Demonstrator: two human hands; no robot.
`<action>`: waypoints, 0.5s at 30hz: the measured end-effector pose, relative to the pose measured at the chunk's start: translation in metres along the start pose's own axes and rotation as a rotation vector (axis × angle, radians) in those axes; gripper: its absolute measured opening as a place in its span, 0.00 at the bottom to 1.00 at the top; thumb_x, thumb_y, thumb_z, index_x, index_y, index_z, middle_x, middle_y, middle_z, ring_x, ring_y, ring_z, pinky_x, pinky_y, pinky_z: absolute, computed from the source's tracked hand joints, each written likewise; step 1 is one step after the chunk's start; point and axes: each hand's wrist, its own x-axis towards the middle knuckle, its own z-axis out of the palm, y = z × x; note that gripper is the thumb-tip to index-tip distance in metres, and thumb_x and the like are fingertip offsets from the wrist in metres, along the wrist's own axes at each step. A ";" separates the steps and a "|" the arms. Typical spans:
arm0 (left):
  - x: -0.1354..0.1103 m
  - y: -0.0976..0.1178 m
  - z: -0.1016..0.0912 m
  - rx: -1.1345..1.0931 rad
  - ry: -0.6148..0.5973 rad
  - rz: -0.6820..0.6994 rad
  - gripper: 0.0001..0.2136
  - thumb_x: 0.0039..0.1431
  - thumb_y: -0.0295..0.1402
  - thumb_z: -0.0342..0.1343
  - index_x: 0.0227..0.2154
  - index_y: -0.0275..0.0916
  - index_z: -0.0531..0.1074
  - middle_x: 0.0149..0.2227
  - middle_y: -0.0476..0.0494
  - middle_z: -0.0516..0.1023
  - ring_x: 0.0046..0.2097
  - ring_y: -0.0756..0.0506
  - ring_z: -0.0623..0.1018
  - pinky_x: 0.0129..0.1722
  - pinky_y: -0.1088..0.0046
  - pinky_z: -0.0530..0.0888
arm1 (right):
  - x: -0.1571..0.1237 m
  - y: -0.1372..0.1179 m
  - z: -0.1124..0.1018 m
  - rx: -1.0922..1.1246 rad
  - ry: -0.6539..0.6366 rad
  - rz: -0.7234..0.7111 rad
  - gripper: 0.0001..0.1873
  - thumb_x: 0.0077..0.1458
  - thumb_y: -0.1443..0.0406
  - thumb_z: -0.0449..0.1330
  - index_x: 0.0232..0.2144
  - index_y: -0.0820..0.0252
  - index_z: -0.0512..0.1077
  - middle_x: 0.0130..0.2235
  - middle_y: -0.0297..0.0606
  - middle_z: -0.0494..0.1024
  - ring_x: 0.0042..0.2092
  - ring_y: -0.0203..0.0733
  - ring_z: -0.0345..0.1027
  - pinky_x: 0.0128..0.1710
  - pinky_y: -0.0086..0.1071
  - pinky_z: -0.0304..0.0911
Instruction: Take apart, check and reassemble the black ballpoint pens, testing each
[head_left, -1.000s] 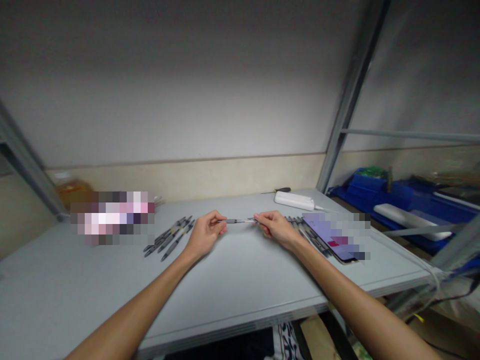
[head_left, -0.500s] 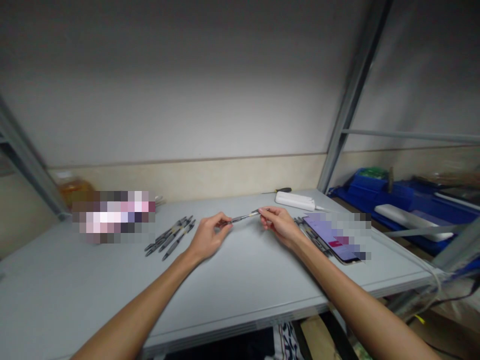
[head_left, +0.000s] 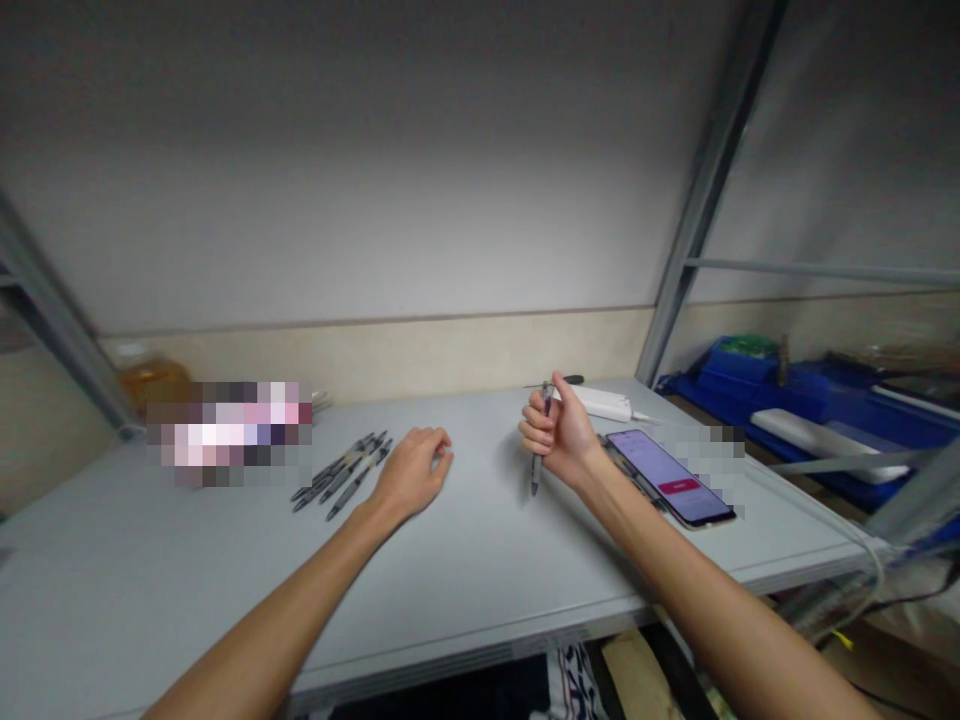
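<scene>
My right hand (head_left: 553,428) is closed round a dark grey pen (head_left: 535,474), held upright above the table with the tip pointing down and the thumb raised near its top. My left hand (head_left: 414,468) rests palm down on the table, thumb and fingers apart, with nothing visible in it. Just left of that hand lies a loose group of similar grey pens (head_left: 346,472), roughly parallel. More pens (head_left: 637,478) lie beside my right forearm, partly hidden by it and by the phone (head_left: 671,478), whose screen is lit.
The grey table (head_left: 450,580) ends at a front edge near me. Behind my right hand are a white power strip (head_left: 604,403) and a screwdriver (head_left: 574,380). A blurred-out pinkish object (head_left: 232,435) stands back left. Metal posts (head_left: 686,230) frame both sides.
My left hand has let go of the pen. My right hand has turned upright and wrapped its fingers round the pen, which swung from nearly level to vertical.
</scene>
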 end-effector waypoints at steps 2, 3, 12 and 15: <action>0.000 -0.001 -0.002 0.111 -0.031 -0.049 0.06 0.55 0.30 0.47 0.32 0.37 0.68 0.33 0.43 0.73 0.40 0.43 0.69 0.42 0.67 0.65 | 0.001 -0.001 0.006 0.024 0.040 0.035 0.22 0.55 0.55 0.45 0.13 0.58 0.52 0.12 0.23 0.42 0.14 0.28 0.30 0.10 0.22 0.31; 0.000 -0.001 -0.003 0.160 -0.047 -0.075 0.06 0.54 0.30 0.48 0.33 0.37 0.68 0.34 0.42 0.73 0.41 0.43 0.69 0.43 0.67 0.65 | 0.001 -0.002 0.009 0.028 0.065 0.041 0.21 0.54 0.57 0.44 0.13 0.58 0.51 0.12 0.23 0.41 0.14 0.28 0.28 0.10 0.22 0.30; 0.000 -0.003 -0.009 0.407 -0.156 -0.264 0.11 0.56 0.33 0.45 0.39 0.38 0.68 0.41 0.38 0.71 0.47 0.39 0.66 0.42 0.63 0.65 | 0.003 -0.006 0.014 0.065 0.047 0.053 0.20 0.53 0.58 0.43 0.12 0.58 0.51 0.12 0.23 0.40 0.16 0.29 0.27 0.10 0.22 0.32; -0.001 -0.003 -0.009 0.446 -0.178 -0.305 0.12 0.57 0.34 0.44 0.41 0.37 0.67 0.43 0.37 0.71 0.48 0.38 0.65 0.42 0.61 0.65 | 0.003 -0.006 0.012 0.059 0.052 0.046 0.19 0.52 0.61 0.43 0.12 0.58 0.51 0.12 0.23 0.40 0.16 0.29 0.27 0.10 0.22 0.31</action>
